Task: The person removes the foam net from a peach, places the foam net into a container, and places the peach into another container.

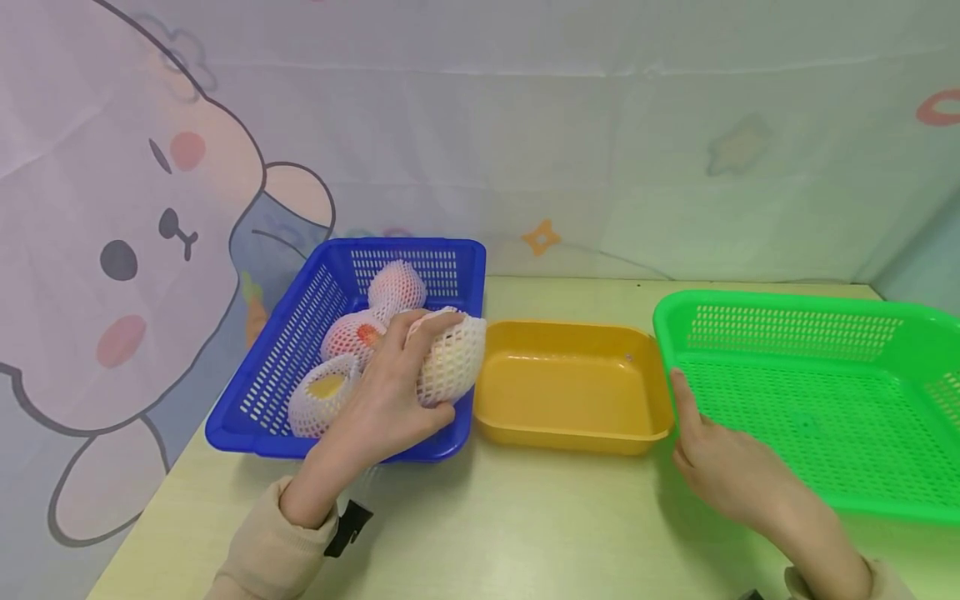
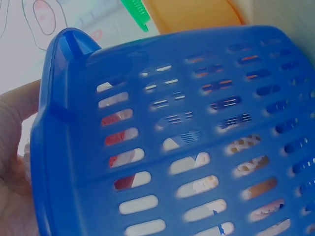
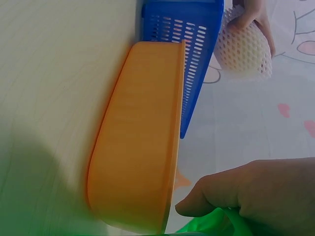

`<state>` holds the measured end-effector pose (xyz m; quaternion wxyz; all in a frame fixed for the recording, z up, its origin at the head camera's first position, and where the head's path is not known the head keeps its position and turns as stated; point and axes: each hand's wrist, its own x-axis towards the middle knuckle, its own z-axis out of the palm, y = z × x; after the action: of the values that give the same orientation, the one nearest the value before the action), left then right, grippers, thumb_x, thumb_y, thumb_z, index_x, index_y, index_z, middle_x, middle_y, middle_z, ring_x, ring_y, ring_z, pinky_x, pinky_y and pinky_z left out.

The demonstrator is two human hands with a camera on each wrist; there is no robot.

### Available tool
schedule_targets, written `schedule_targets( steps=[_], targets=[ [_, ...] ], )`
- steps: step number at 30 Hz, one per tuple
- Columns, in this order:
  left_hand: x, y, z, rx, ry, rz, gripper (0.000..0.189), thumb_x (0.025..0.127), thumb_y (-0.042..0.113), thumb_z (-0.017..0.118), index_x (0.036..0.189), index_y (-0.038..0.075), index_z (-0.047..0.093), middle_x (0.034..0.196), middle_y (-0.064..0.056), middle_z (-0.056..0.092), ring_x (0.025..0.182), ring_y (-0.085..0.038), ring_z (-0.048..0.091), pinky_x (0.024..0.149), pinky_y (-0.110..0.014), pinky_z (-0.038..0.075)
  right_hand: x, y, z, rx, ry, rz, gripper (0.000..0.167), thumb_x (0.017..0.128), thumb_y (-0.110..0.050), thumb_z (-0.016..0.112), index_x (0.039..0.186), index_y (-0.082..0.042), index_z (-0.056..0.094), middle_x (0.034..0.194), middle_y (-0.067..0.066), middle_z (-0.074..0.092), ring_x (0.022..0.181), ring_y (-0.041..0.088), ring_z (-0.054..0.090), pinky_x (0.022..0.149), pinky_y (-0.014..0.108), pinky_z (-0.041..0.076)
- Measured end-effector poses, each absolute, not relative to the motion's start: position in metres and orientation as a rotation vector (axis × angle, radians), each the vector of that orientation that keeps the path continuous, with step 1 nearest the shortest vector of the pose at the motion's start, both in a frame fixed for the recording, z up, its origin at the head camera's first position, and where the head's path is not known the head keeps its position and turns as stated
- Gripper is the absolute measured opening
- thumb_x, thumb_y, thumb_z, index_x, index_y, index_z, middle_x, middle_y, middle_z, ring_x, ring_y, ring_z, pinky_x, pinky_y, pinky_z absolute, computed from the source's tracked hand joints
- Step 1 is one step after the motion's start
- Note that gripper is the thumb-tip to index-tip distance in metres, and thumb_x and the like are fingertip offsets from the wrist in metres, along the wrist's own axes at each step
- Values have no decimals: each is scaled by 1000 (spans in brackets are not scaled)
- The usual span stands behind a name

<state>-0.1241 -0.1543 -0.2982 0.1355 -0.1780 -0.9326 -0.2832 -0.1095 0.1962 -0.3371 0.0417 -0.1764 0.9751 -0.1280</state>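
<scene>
1. Left hand [image 1: 393,387]: fingers and thumb curled round a net-wrapped fruit [image 1: 452,362] at its two o'clock.
2. That fruit looks nearly round, no clear long axis, raised over the three-o'clock rim of the blue basket [image 1: 408,245].
3. Orange tray [image 1: 566,392]: at the fruit's three o'clock, just beside the basket.
4. Right hand [image 1: 731,471]: farther off, towards four o'clock, index finger touching the green basket [image 1: 810,383]; cannot tell whether it grips.

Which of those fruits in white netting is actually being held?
The pale, round fruit in white foam netting, gripped by the left hand above the blue plastic basket; the three other netted fruits in view lie inside that basket.
</scene>
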Motion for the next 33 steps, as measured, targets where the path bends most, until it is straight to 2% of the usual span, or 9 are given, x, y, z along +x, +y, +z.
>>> schedule_targets(
  steps=[3, 5, 6, 8, 10, 12, 14, 20, 33],
  targets=[
    [-124, -154, -298, -528, -2670, -821, 87, 67, 10, 76, 141, 35, 36, 141, -9, 38, 119, -31, 46, 88, -51, 52, -109, 196, -337, -535, 2982, -401, 79, 94, -9, 45, 151, 0, -10, 68, 2, 53, 44, 7, 24, 40, 23, 25],
    [-123, -153, -298, -540, -2641, -824, 87, 66, 9, 75, 140, 35, 37, 141, -8, 38, 119, -30, 46, 88, -51, 52, -109, 196, -338, -519, 2970, -420, 82, 95, -12, 46, 151, -1, -12, 84, 17, 65, 44, 9, 29, 42, 25, 29],
    [-123, -153, -297, -545, -2627, -824, 88, 66, 8, 75, 140, 35, 37, 141, -7, 38, 119, -30, 46, 88, -51, 52, -110, 197, -338, -512, 2966, -420, 83, 95, -14, 48, 151, -2, -12, 92, 23, 67, 45, 12, 38, 44, 29, 35],
    [-123, -152, -297, -556, -2599, -821, 89, 65, 8, 75, 140, 35, 37, 142, -7, 39, 120, -30, 46, 88, -50, 52, -110, 197, -338, -487, 2959, -415, 86, 96, -20, 50, 151, -3, -14, 115, 35, 61, 56, 24, 58, 53, 38, 47],
    [-123, -151, -297, -565, -2578, -823, 90, 64, 7, 75, 141, 34, 37, 142, -7, 39, 120, -30, 46, 88, -50, 51, -111, 197, -338, -473, 2959, -402, 89, 96, -26, 52, 151, -2, -14, 133, 39, 47, 79, 40, 66, 68, 50, 52],
    [-122, -151, -296, -569, -2564, -827, 92, 64, 7, 75, 142, 32, 36, 141, -6, 40, 120, -29, 46, 89, -50, 50, -111, 197, -338, -464, 2968, -381, 90, 96, -30, 53, 152, -1, -12, 131, 40, 48, 100, 50, 62, 80, 58, 49],
    [-122, -150, -296, -575, -2558, -833, 94, 63, 6, 76, 144, 29, 33, 141, -6, 41, 120, -28, 46, 93, -51, 48, -111, 197, -338, -456, 2969, -372, 90, 96, -33, 53, 152, -1, -10, 130, 41, 49, 104, 52, 60, 83, 60, 48],
    [-122, -146, -295, -539, -2587, -849, 103, 60, 6, 78, 147, 19, 25, 140, -9, 44, 123, -26, 46, 105, -53, 38, -112, 197, -338, -444, 2966, -364, 90, 97, -37, 52, 152, -1, -9, 128, 41, 50, 107, 53, 58, 83, 61, 48],
    [-119, -139, -301, -600, -2514, -871, 97, 58, 1, 79, 141, 14, 32, 136, -11, 45, 119, -26, 48, 96, -48, 49, -111, 195, -335, -466, 3020, -355, 86, 97, -40, 51, 153, -2, -2, 136, 40, 43, 111, 54, 54, 83, 61, 48]
  ],
)
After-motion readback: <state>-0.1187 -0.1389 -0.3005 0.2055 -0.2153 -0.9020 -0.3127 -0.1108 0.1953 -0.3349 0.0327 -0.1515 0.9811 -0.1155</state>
